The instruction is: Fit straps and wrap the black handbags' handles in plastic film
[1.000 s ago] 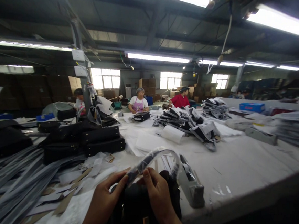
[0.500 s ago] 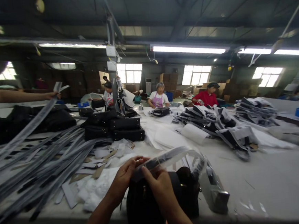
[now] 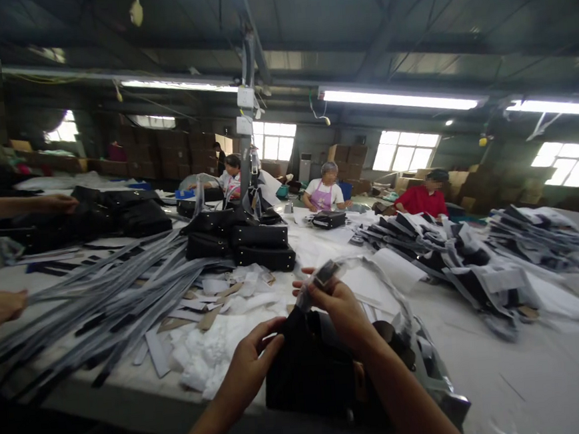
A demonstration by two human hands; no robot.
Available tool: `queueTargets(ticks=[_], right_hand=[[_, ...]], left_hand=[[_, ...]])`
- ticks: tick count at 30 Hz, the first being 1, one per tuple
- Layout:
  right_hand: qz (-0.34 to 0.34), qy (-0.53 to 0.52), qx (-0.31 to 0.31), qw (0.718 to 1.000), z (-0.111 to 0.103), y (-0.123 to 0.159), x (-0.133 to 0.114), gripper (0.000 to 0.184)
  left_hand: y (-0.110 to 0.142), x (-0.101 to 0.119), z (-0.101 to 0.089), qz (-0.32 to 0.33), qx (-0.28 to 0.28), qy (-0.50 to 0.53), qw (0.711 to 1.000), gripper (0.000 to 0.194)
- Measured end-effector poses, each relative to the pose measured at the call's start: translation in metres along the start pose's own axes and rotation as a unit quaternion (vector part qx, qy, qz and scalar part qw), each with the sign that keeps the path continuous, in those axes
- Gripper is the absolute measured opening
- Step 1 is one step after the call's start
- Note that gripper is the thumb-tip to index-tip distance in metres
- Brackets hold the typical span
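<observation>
A black handbag (image 3: 306,369) stands at the near edge of the white table (image 3: 532,372). My left hand (image 3: 251,364) is closed on the bag's upper left corner. My right hand (image 3: 339,307) pinches the bag's handle (image 3: 324,274), which is wrapped in clear plastic film, and holds it up above the bag. The wrapped handle arcs off to the right behind my right wrist.
A grey tape dispenser (image 3: 435,373) sits just right of the bag. Long grey strips (image 3: 100,299) and scraps of paper cover the table at left, stacked black bags (image 3: 241,241) lie behind. Another person's hands (image 3: 0,306) work at far left. Several workers sit at the far end.
The view has swung left. My right hand has lifted the wrapped handle higher, and my left hand has dropped from the handle to the bag's corner.
</observation>
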State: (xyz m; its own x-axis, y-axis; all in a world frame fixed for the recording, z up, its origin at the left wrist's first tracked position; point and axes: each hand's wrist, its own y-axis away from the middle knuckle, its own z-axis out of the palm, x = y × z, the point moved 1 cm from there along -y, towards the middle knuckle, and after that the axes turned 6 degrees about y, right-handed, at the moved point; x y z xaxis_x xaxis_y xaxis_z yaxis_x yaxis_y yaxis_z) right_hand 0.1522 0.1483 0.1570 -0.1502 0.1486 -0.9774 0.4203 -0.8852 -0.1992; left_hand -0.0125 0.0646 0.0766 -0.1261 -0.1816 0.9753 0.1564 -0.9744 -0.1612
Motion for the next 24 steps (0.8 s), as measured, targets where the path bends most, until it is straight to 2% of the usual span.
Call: queueTargets(ticks=[2, 4, 9, 11, 13, 15, 18, 20, 22, 24], right_hand=[[-0.004, 0.006, -0.014, 1.000, -0.006, -0.007, -0.010, 0.060], [0.002, 0.006, -0.022, 1.000, -0.008, -0.007, -0.009, 0.061], [0.066, 0.006, 0.003, 0.998, -0.005, 0.014, 0.021, 0.062], [0.068, 0.043, 0.004, 0.997, -0.005, 0.027, 0.029, 0.058], [0.032, 0.131, 0.026, 0.991, -0.011, 0.042, 0.031, 0.050], [-0.007, 0.240, 0.080, 0.967, -0.020, 0.062, 0.031, 0.045], [-0.026, 0.360, 0.152, 0.920, -0.029, 0.094, 0.038, 0.041], [-0.049, 0.412, 0.149, 0.898, -0.028, 0.111, 0.045, 0.034], [-0.073, 0.457, 0.114, 0.879, -0.020, 0.121, 0.050, 0.030], [-0.067, 0.508, 0.079, 0.855, -0.009, 0.123, 0.054, 0.031]], left_hand=[[0.003, 0.000, 0.005, 0.021, 0.007, -0.008, 1.000, 0.034], [0.006, -0.005, 0.010, 0.021, 0.023, -0.023, 0.999, 0.031], [0.018, -0.035, 0.010, -0.049, -0.005, -0.001, 0.999, 0.034], [0.024, -0.046, 0.006, -0.067, -0.013, 0.020, 0.997, 0.036], [0.029, -0.050, 0.003, -0.071, -0.011, 0.027, 0.997, 0.035], [0.033, -0.048, 0.001, -0.068, -0.010, 0.017, 0.998, 0.033], [0.034, -0.043, 0.002, -0.073, -0.006, -0.005, 0.997, 0.030], [0.034, -0.041, 0.004, -0.072, 0.004, -0.014, 0.997, 0.029], [0.032, -0.041, 0.006, -0.074, 0.006, -0.005, 0.997, 0.028], [0.031, -0.043, 0.008, -0.083, 0.000, 0.013, 0.996, 0.028]])
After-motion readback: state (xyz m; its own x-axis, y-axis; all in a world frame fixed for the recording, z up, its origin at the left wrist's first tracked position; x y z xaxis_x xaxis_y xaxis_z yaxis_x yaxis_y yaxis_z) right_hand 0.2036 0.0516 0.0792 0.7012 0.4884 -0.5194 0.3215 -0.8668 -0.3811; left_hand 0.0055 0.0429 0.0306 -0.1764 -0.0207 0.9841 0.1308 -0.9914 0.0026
